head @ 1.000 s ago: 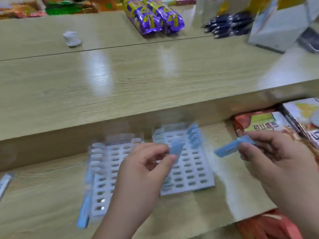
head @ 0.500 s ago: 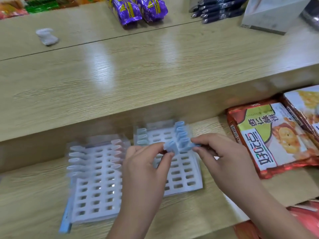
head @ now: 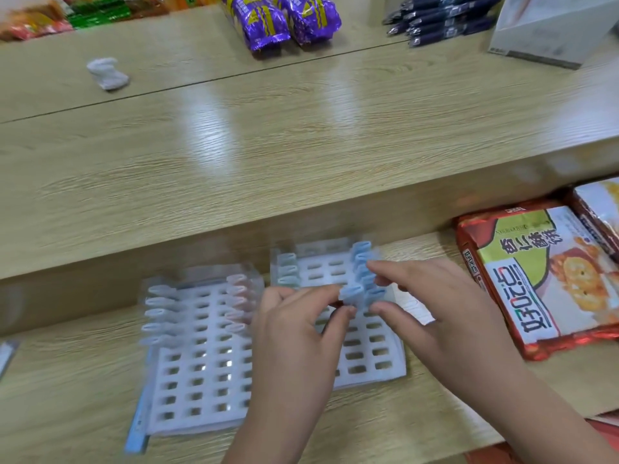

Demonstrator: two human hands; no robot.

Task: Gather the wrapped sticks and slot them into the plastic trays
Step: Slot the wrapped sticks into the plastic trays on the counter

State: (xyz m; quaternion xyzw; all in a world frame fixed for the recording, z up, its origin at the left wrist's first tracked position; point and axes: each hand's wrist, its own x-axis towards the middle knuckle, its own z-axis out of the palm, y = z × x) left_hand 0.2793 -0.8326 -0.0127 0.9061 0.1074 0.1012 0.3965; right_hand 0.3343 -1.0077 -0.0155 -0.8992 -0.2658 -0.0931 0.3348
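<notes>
The left white perforated plastic tray [head: 201,390] on the lower wooden counter [head: 67,396] has pale and pinkish wrapped sticks [head: 160,309] in its far rows only. A loose blue stick [head: 137,430] lies at its near left corner. Most slots in both trays look empty, so the job seems early.

The left hand [head: 294,333] pinches a light-blue wrapped stick [head: 351,293] between thumb and forefinger, over the right white perforated tray [head: 368,356]. The right hand [head: 435,313] pinches a neighbouring blue stick [head: 376,294] just beside it. I cannot tell whether either stick is seated.
</notes>
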